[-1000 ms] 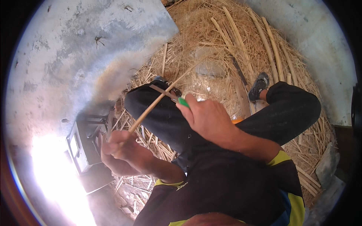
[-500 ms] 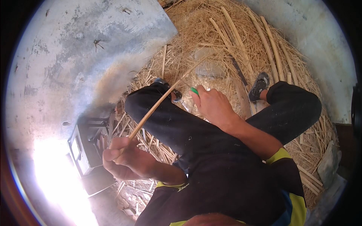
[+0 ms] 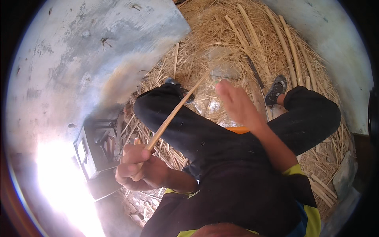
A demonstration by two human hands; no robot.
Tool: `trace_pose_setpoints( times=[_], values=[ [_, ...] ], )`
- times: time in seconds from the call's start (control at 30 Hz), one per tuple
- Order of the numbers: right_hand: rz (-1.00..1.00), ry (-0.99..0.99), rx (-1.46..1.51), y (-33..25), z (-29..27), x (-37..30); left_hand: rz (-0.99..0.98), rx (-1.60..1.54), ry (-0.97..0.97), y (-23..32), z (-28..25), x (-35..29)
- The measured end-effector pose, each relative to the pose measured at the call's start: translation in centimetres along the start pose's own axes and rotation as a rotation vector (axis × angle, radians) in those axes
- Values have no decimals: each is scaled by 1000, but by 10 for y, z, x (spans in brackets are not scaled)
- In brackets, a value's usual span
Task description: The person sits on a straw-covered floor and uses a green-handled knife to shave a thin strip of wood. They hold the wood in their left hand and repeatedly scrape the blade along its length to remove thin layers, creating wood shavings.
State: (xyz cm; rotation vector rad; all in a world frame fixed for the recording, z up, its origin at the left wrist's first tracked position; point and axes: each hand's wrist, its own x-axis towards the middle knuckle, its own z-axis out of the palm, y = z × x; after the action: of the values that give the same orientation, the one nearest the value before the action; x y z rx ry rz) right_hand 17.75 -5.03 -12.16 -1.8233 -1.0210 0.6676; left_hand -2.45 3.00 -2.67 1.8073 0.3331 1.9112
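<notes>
A long, pale strip of cane or bamboo (image 3: 173, 112) slants up and away from my left hand (image 3: 140, 168), whose fingers are closed round its near end. The far end blurs over the straw between my feet. My right hand (image 3: 239, 102) is closed and smeared by motion, to the right of the strip and apart from it. Only a speck of green shows by its fingertips, from a green-handled tool; the rest of the tool is hidden or blurred. Beneath my right wrist, an orange object (image 3: 237, 129) shows in part at the edge of my trousers.
Straw and shavings (image 3: 213, 23) cover the floor around my shoes. Several long poles (image 3: 286, 43) lie at the far right. A pale, worn wall or slab (image 3: 98, 47) rises at left, above a dark box-like frame (image 3: 89, 154) near bright light. A stone (image 3: 343, 170) stands at right.
My right hand has moved right and a little up, away from the strip, and the green handle is now mostly hidden. My left hand has shifted slightly right. The orange object has come into view.
</notes>
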Motion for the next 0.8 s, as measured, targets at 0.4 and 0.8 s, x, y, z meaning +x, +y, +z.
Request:
trace_pose_setpoints(
  times=[0.4, 0.8],
  values=[
    [-215, -118, -36, -76, 25, -49, -111, 559, 299, 28, 28, -10],
    [-212, -100, -92, -67, 10, -44, -121, 500, 251, 17, 24, -5]
  ],
)
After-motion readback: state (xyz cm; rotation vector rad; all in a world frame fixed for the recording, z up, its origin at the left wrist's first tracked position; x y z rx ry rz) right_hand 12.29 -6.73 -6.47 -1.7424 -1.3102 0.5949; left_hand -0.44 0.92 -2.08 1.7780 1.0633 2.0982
